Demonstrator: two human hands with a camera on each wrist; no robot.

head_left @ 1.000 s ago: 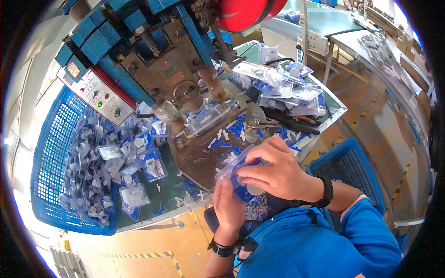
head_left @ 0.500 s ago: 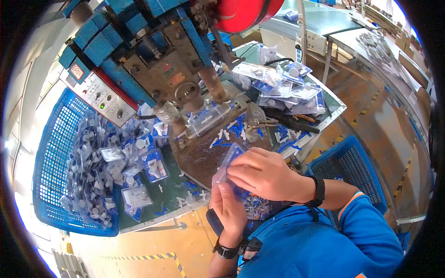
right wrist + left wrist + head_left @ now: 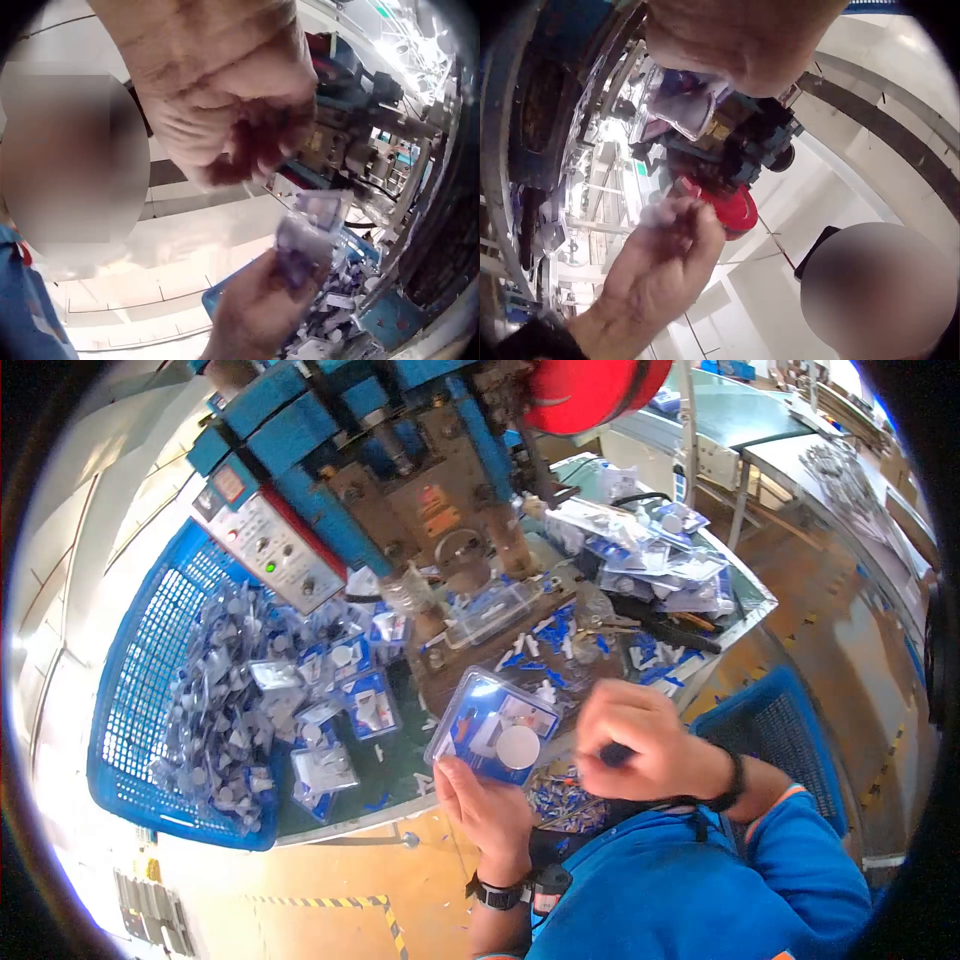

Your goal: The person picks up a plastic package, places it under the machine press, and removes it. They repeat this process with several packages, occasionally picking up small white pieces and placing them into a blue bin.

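Note:
My left hand (image 3: 487,812) pinches a clear blister pack (image 3: 478,712) by its near corner, thumb over the front. The pack has a blue card and a white round piece behind the plastic, and its face tilts up towards me. My right hand (image 3: 640,738) is apart from the pack, to its right, and blurred. Its fingers curl towards the palm, around a dark patch in the head view; in the right wrist view the curled fingers (image 3: 266,150) show only shadow between them.
A blue press machine (image 3: 400,480) stands ahead, with blue and white scraps (image 3: 560,635) on its bed. At left, a blue basket (image 3: 130,690) holds many packs. More packs (image 3: 660,555) pile up at right. Another blue basket (image 3: 800,710) stands low at right.
The right hand has left the pack and moved right, its fingers now curled. The left hand still holds the pack, now turned with its face up. The whole head view has shifted slightly.

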